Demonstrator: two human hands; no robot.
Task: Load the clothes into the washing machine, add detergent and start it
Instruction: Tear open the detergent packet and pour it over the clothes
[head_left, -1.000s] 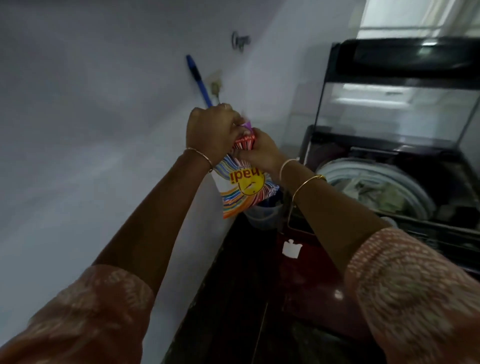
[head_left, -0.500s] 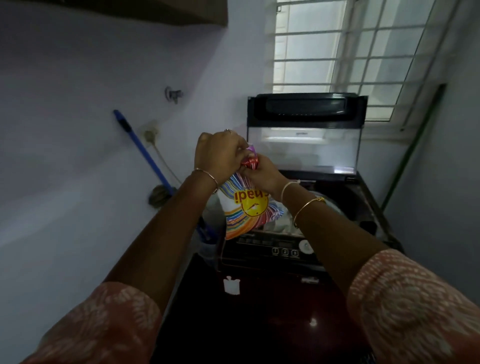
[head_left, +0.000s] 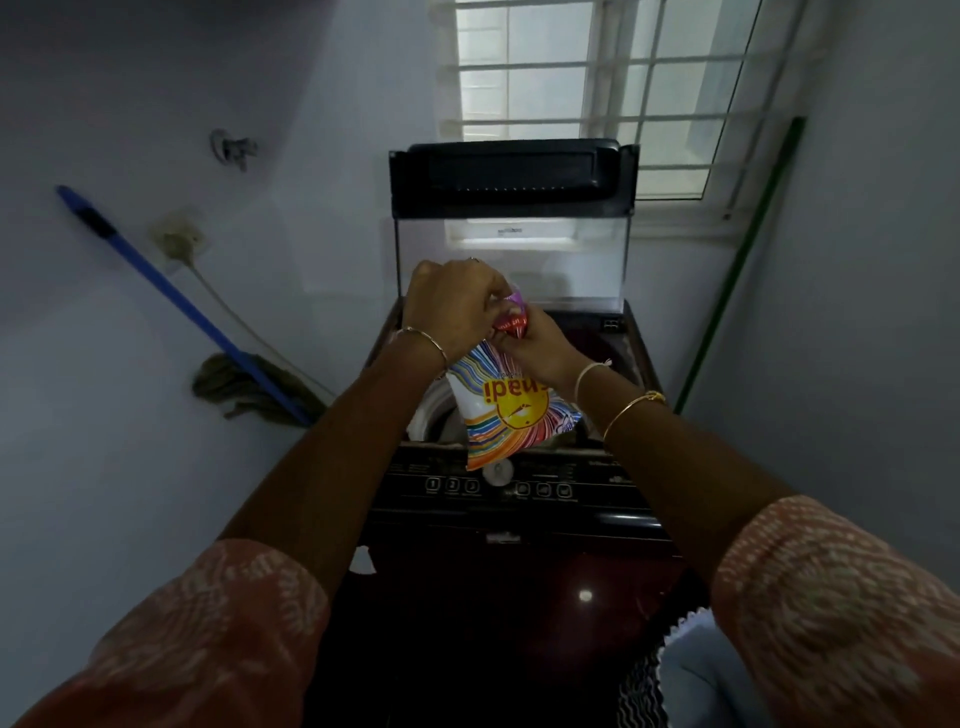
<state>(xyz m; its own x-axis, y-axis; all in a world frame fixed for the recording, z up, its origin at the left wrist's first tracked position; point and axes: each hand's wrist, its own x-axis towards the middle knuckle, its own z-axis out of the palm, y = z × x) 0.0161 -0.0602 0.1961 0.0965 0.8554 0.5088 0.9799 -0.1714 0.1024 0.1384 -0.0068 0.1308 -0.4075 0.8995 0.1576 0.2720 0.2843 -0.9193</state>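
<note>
A striped, many-coloured detergent packet (head_left: 506, 410) with a yellow circle hangs upside down over the open top-loading washing machine (head_left: 511, 499). My left hand (head_left: 454, 306) grips the packet's upper end from the left. My right hand (head_left: 535, 343) pinches the same bunched red end from the right. The machine's lid (head_left: 511, 223) stands upright at the back. Below the packet a strip of the drum's pale rim (head_left: 431, 415) shows; the drum's contents are hidden by my arms and the packet. The control panel (head_left: 498, 488) with a row of buttons faces me.
A blue-handled mop (head_left: 208, 322) leans on the left wall beside a wall socket (head_left: 179, 239) with a cord. A green pole (head_left: 737, 275) leans in the right corner. A barred window (head_left: 597, 78) is behind the machine. Patterned cloth (head_left: 670, 670) lies at lower right.
My view has swung right and now centres on the machine. Both hands have kept their grip on the packet's top and carried it from beside the left wall to above the drum.
</note>
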